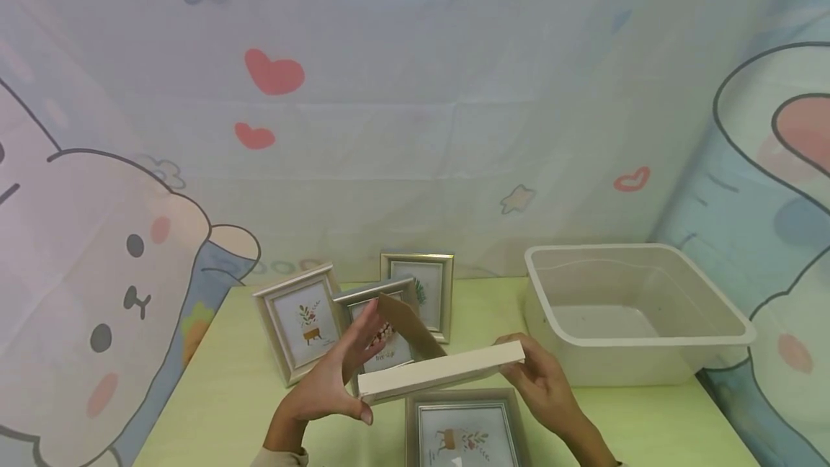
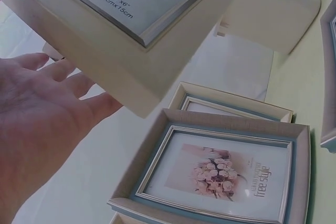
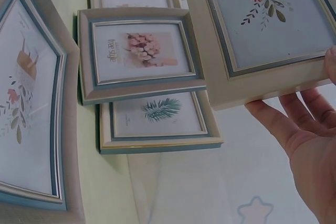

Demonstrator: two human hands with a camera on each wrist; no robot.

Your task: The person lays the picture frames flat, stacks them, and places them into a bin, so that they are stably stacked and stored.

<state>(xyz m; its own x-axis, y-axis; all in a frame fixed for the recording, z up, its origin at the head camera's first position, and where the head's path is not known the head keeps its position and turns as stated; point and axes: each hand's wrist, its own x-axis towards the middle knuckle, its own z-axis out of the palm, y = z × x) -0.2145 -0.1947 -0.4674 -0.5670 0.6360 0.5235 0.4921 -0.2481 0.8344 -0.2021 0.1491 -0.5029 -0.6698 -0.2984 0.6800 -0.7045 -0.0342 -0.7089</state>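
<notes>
Frame (image 1: 441,373), rect., btwn 2 hands (image 1: 333,377) (image 1: 541,384).

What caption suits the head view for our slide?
Right hand holds a raised picture frame, left hand at its other end, near a pale tub.

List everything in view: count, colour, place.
held frame: 1, cream, between the hands
stand flap: 1, brown, behind held frame
bouquet frame: 1, beige and blue, mid-table
leaf frame: 1, cream and blue, behind bouquet frame
left frame: 1, beige, left of bouquet frame
front frame: 1, beige and blue, before bouquet frame
bin: 1, white, right of frames
table: 1, green, beneath frames
cartoon backdrop: 1, pale, behind table
sleeve: 1, beige, left wrist
left hand: 1, at held frame's left end
right hand: 1, gripping held frame's right end
</notes>
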